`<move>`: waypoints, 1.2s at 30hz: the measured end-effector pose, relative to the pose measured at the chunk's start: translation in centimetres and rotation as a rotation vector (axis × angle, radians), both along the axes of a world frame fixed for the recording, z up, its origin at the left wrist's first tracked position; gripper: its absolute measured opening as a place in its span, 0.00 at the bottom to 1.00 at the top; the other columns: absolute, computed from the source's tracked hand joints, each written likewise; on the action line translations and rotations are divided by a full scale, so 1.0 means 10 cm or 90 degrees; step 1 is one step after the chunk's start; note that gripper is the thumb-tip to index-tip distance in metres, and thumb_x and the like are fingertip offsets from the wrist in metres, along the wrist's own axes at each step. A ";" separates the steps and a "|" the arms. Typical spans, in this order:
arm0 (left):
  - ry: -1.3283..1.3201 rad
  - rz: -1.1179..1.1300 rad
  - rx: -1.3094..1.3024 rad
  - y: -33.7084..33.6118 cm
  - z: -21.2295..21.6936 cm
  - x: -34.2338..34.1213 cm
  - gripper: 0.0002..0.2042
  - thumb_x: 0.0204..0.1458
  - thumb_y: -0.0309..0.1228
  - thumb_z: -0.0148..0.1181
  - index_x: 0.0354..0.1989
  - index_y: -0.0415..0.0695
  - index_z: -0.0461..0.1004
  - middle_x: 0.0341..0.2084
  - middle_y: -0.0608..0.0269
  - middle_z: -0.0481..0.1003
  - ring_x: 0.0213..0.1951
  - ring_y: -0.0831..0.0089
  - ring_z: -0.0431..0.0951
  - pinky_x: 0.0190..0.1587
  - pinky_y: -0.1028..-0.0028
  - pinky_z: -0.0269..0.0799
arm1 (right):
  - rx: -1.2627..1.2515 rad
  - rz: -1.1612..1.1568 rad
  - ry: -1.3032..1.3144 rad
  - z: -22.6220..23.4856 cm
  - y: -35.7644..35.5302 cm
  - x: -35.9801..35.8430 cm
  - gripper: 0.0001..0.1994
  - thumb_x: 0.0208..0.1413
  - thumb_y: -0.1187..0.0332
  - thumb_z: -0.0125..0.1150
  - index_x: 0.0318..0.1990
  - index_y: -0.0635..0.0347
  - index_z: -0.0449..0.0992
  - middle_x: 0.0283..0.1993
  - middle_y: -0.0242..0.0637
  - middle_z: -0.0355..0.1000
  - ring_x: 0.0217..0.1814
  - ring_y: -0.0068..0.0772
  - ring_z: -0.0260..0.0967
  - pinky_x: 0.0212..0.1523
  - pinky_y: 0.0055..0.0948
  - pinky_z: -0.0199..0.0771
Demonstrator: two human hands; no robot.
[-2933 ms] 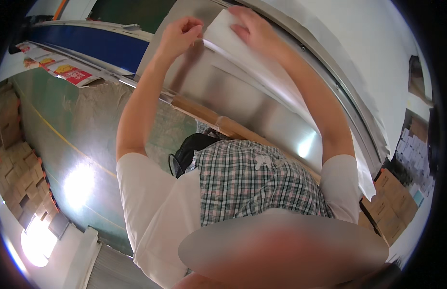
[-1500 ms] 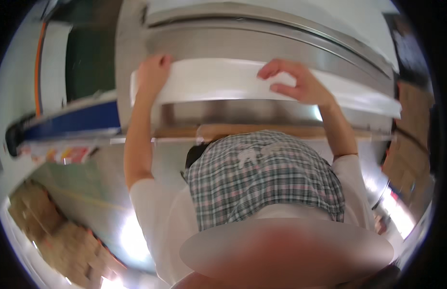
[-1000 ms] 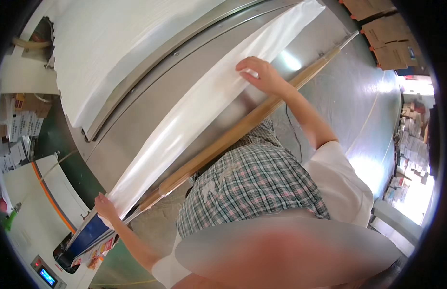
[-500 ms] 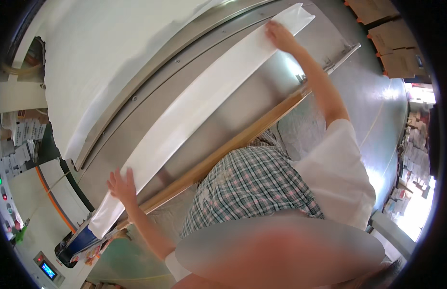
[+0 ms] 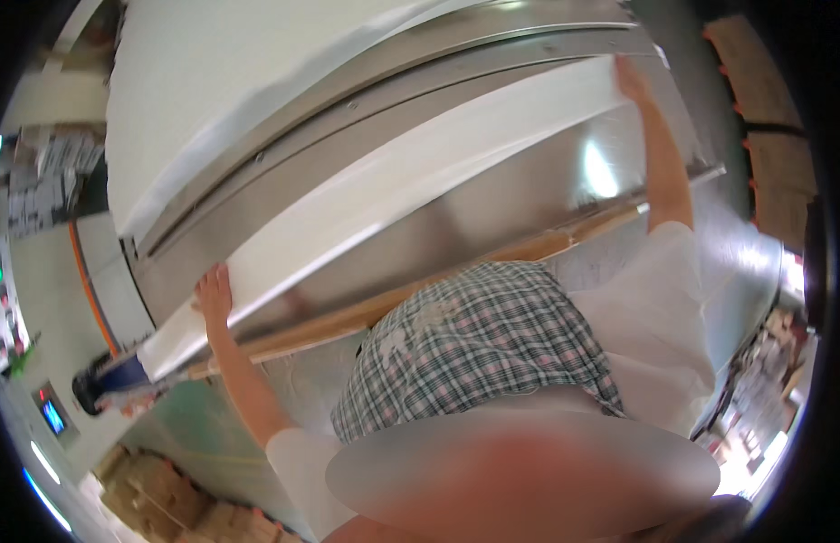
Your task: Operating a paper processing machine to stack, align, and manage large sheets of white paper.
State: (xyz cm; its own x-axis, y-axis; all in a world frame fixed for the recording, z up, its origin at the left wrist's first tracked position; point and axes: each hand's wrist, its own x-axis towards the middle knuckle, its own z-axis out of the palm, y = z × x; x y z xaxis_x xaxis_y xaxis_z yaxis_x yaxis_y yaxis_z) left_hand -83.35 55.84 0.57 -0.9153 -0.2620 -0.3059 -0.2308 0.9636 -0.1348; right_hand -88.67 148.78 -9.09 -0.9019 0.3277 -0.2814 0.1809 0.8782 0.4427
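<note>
A long white folded strip (image 5: 411, 181) of smooth, slightly shiny sheet material runs slantwise over the steel table (image 5: 492, 208). Near its left end, my left hand (image 5: 214, 294) presses down on it with fingers stretched out flat. My right hand (image 5: 632, 81) is at the strip's far right end, touching it. Motion blur hides how those fingers are placed. At the lower left, the strip's other end reaches a blue-and-black part (image 5: 121, 373) at the table's corner.
Beyond a raised steel bar (image 5: 284, 136) lies a wide white sheet (image 5: 221, 72). A wooden edge (image 5: 348, 321) borders the table on my side. Cardboard boxes stand at the right (image 5: 777, 181) and lower left (image 5: 153, 493). A control panel (image 5: 51, 412) is at the left.
My right hand has slid outward to the strip's right end, which no longer sticks out past it. My left hand stays near the left end, fingers closer together. The view has turned.
</note>
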 end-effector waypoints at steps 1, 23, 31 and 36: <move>0.002 0.005 0.004 -0.09 0.04 0.05 0.22 0.53 0.53 0.36 0.52 0.58 0.64 0.54 0.62 0.61 0.58 0.57 0.54 0.51 0.37 0.41 | -0.109 -0.022 0.052 -0.04 0.00 -0.13 0.23 0.60 0.60 0.26 0.61 0.58 0.49 0.63 0.44 0.48 0.66 0.42 0.42 0.64 0.38 0.40; 0.419 -0.012 0.111 0.18 0.24 0.85 0.26 0.44 0.48 0.55 0.53 0.52 0.63 0.59 0.53 0.53 0.62 0.58 0.49 0.57 0.45 0.41 | -0.971 -0.067 -0.325 1.01 -2.06 0.29 0.33 0.40 0.54 0.65 0.52 0.60 0.61 0.47 0.36 0.63 0.49 0.28 0.59 0.50 0.26 0.58; 0.551 -0.064 0.157 0.41 0.16 1.17 0.23 0.42 0.44 0.56 0.47 0.48 0.68 0.52 0.54 0.63 0.58 0.57 0.57 0.59 0.49 0.38 | -0.903 0.045 -0.504 0.96 -3.77 0.28 0.35 0.39 0.53 0.65 0.53 0.62 0.59 0.44 0.38 0.65 0.41 0.27 0.63 0.34 0.23 0.65; 0.569 -0.087 0.165 0.43 0.12 1.21 0.20 0.41 0.42 0.56 0.43 0.47 0.70 0.48 0.57 0.67 0.55 0.61 0.62 0.59 0.51 0.41 | -0.871 0.199 -0.515 0.94 -4.86 0.35 0.31 0.45 0.50 0.58 0.50 0.64 0.60 0.43 0.39 0.65 0.37 0.27 0.66 0.25 0.22 0.69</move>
